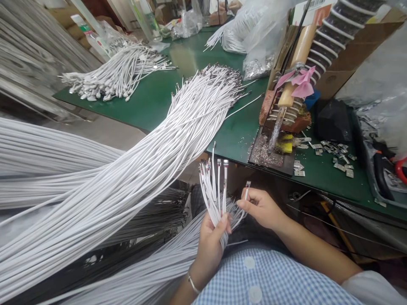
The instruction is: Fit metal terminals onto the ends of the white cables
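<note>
My left hand (211,239) is closed around a small bunch of white cables (214,190), their metal-tipped ends fanned upward just below the table edge. My right hand (259,206) pinches a single white cable (246,189) near its metal connector, close beside the bunch. A large bundle of white cables (152,156) sweeps from the green table (235,131) down to the lower left, past my lap.
A soldering iron (288,95) rests tip-down on a brick stand over a dark plate. Small metal shells (333,152) lie scattered to its right. Another cable pile (117,74) lies at the far left, plastic bags (254,29) at the back, a cardboard box at right.
</note>
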Available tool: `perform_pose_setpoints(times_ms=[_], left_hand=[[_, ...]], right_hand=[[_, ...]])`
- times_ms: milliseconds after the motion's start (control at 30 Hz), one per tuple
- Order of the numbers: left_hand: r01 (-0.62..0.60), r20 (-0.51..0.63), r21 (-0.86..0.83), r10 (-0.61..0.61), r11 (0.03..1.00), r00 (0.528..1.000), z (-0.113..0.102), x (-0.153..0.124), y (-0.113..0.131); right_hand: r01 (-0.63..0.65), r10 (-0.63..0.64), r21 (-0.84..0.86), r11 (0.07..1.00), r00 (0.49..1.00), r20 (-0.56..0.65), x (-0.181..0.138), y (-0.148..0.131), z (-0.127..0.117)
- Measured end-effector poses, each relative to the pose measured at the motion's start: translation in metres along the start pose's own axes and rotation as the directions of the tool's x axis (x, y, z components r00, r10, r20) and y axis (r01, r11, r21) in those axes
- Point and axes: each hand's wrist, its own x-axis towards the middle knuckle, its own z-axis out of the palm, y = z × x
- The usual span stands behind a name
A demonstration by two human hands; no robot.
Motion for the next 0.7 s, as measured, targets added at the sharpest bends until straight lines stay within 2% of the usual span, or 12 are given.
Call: perform_pose_setpoints(times_ms=[200, 367, 467, 600, 700], left_hand=[[0.047, 0.018, 0.013, -0.047, 0.999, 0.999, 0.004, -0.006, 0.002], [0.080, 0.043, 0.021, -0.081, 0.997, 0.996, 0.001, -0.008, -0.004], [0.058, 0.056, 0.073, -0.063, 0.996, 0.996, -0.003, -0.008, -0.009], [0.050, -0.025, 0.084, -0.049, 0.995, 0.999, -0.006, -0.006, -0.012], [0.061, -0.015, 0.053, -0.060, 0.997, 0.998, -0.005, -0.005, -0.011]], right_hand=[[-0.018, 0.018, 0.087, 0.996, 1.000, 0.007, 0.002, 0.003, 0.005], [-0.024, 0.038, 0.114, 0.993, 0.991, -0.127, 0.006, 0.000, 0.003], [-0.034, 0.058, 0.130, 0.991, 0.982, -0.182, 0.007, -0.002, 0.003], [-0.031, 0.049, 0.120, 0.992, 0.987, -0.151, 0.006, -0.004, 0.004], [-0.035, 0.049, 0.123, 0.992, 0.993, -0.110, 0.005, -0.005, 0.005]])
